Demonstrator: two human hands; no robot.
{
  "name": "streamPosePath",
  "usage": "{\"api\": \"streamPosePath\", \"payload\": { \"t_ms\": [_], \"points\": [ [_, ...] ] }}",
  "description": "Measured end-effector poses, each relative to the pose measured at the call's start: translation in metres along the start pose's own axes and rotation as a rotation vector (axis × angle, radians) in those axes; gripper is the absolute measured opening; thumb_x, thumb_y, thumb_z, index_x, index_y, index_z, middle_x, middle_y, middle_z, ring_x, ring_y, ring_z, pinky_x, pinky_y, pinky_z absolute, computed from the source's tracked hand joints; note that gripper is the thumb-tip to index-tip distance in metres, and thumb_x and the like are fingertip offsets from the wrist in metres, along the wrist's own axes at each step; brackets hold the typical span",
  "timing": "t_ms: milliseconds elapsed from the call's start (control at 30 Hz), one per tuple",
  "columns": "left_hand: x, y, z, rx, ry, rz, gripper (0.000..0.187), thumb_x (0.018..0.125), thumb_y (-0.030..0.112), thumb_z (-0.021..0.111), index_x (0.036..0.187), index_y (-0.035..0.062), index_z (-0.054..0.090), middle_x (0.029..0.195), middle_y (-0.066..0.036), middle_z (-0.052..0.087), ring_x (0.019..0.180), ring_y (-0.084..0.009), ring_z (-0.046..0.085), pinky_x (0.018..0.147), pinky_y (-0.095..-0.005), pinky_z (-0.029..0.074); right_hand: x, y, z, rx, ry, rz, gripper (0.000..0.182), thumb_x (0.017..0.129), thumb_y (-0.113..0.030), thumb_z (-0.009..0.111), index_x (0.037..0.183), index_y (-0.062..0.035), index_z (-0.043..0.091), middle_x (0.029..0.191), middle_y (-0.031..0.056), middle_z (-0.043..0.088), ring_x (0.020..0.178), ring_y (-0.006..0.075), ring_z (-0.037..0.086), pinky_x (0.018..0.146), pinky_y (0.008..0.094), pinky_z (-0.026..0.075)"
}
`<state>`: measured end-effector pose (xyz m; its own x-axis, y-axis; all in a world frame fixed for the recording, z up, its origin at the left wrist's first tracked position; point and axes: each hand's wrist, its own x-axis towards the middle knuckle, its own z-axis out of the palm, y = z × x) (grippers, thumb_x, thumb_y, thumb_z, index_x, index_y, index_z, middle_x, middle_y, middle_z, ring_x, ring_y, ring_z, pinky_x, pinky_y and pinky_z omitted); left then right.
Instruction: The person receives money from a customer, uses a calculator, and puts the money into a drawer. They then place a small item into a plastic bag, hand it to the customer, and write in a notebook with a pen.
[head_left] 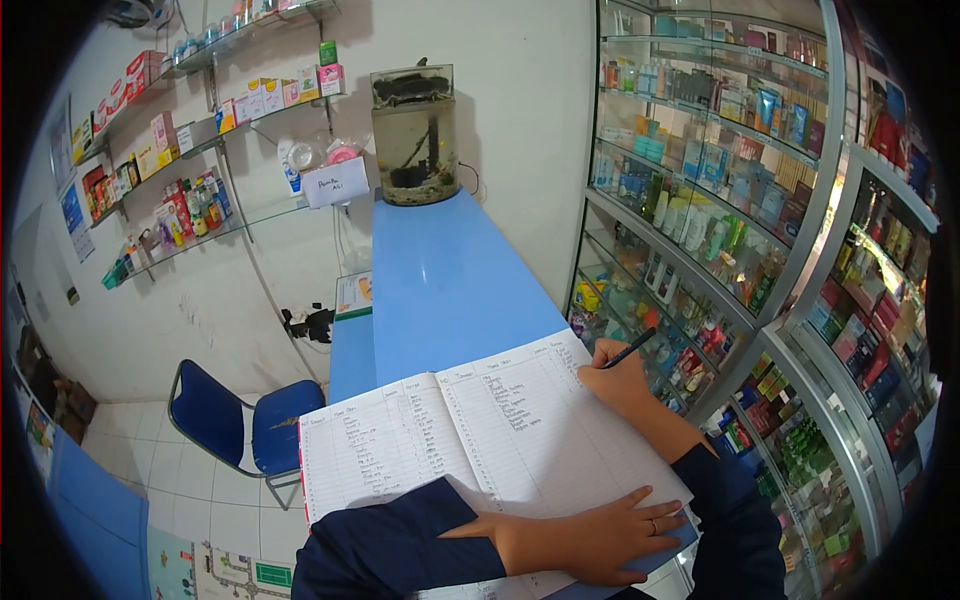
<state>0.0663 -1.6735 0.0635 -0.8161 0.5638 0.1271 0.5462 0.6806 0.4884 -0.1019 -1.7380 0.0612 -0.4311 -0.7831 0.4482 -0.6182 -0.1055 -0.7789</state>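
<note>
A large ledger book (560, 470) lies spread on the blue counter, its ruled pages filled with handwritten columns. My right hand (618, 380) is closed around a dark pen (630, 348) near the upper right of the right-hand page. The pen's tip is hidden by my fingers. Across the lower part of the same page, my left hand (610, 540) rests flat with its fingers spread and a ring on one of them. Dark blue sleeves cover both forearms.
The blue counter (440, 270) runs away from me to a fish tank (415, 150) against the wall. Glass cabinets (700, 150) packed with boxes and bottles stand close on the right. A blue chair (285, 425) is at the left, below stocked wall shelves (270, 115).
</note>
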Motion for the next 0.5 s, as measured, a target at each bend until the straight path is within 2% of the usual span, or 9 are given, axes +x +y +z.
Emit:
{"api": "streamPosePath", "payload": {
  "t_ms": [500],
  "points": [
    [0.000, -0.001, 0.002, 0.012, 0.011, 0.006, 0.057, 0.082, 0.031, 0.051, 0.128, 0.0026, 0.035, 0.139, -0.021, 0.025, 0.135, -0.0322, 0.012, 0.106, -0.0549, 0.009, 0.001, -0.001, 0.000, -0.035, -0.001, 0.025, 0.028, 0.060, -0.008, 0.063, 0.051, -0.0054, 0.037, 0.048, 0.0009, 0.039, 0.047, 0.0075, 0.037, 0.043, 0.0267, 0.029]
  ]
}}
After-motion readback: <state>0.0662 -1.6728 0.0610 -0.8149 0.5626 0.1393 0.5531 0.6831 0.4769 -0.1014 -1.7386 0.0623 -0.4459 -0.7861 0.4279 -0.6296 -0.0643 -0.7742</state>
